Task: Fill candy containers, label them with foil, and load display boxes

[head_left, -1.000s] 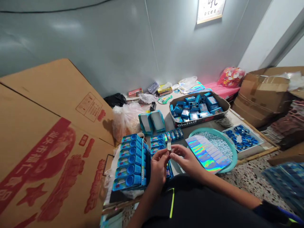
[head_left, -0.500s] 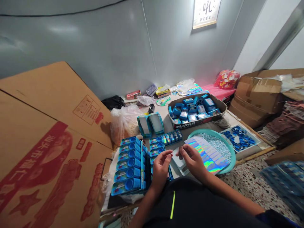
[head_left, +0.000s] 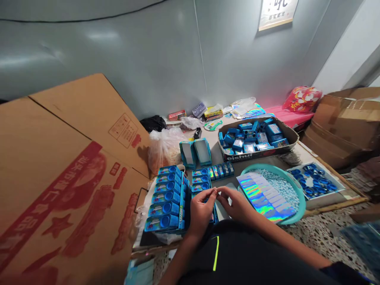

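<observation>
My left hand [head_left: 202, 209] and my right hand [head_left: 234, 204] meet at the fingertips above the near edge of the table. Both are closed in a pinch, and whatever sits between the fingers is too small to make out. Under them lies a pale flat tray [head_left: 223, 209], partly covered. Left of my hands, blue printed boxes with round recesses [head_left: 163, 208] stand in a stacked row, with a second row of blue boxes [head_left: 200, 179] beside it. To the right, iridescent sticker strips [head_left: 261, 198] rest across a turquoise basin [head_left: 300, 198] holding many small pale pellets [head_left: 277, 184].
A cardboard tray [head_left: 292, 139] full of blue boxes stands behind the basin. A white box of blue round caps [head_left: 316, 180] lies at right. Blue-edged cards [head_left: 202, 152] stand upright near a plastic bag [head_left: 164, 148]. A large carton [head_left: 74, 178] blocks the left side.
My hands, apart half a second ago, have come together at the fingertips. The camera has turned slightly left, so the surroundings appear shifted right.
</observation>
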A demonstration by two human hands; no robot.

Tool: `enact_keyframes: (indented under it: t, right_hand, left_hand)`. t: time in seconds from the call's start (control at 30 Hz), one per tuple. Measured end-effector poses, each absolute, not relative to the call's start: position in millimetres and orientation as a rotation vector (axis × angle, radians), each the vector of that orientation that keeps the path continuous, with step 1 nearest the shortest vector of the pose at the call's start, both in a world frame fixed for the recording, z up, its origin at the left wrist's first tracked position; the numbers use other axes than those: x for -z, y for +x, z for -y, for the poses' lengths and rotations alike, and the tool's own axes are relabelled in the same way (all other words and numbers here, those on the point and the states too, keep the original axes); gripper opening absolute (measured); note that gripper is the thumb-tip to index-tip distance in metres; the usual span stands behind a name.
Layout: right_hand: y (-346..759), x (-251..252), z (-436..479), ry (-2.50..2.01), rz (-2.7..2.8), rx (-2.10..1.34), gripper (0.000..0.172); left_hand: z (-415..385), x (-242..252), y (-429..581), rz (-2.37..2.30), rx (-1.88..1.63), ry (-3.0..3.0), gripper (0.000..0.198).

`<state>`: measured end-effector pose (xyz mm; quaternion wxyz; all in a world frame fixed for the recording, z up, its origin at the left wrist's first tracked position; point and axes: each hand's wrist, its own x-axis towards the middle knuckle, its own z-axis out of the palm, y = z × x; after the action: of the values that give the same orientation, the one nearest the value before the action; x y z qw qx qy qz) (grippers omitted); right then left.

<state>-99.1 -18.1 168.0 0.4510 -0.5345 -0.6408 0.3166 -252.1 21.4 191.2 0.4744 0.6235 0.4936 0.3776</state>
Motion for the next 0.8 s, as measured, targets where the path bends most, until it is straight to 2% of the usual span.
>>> enact_keyframes:
  t: [0.13, 0.3, 0.63, 0.8]
  right_hand:
    - [-93, -164, 10, -1.326, 1.5, -0.828, 0.033]
    - [-84, -147, -3, -1.283, 1.436, -1.106, 0.034]
    - [-73, -137, -41, -1.111, 1.496, -1.318, 0.035]
    - [-75, -129, -71, -0.926, 1.405, -1.497, 0.064]
  left_hand:
    - [-20, -188, -251, -1.321, -0.993, 1.574, 0.028]
    - [-17, -181, -244, -1.4, -1.028, 1.531, 0.025]
    - [-39, -174, -246, -1.623, -1.067, 1.503, 0.027]
    - [-56, -171, -250, -1.74, -1.128, 1.719, 0.024]
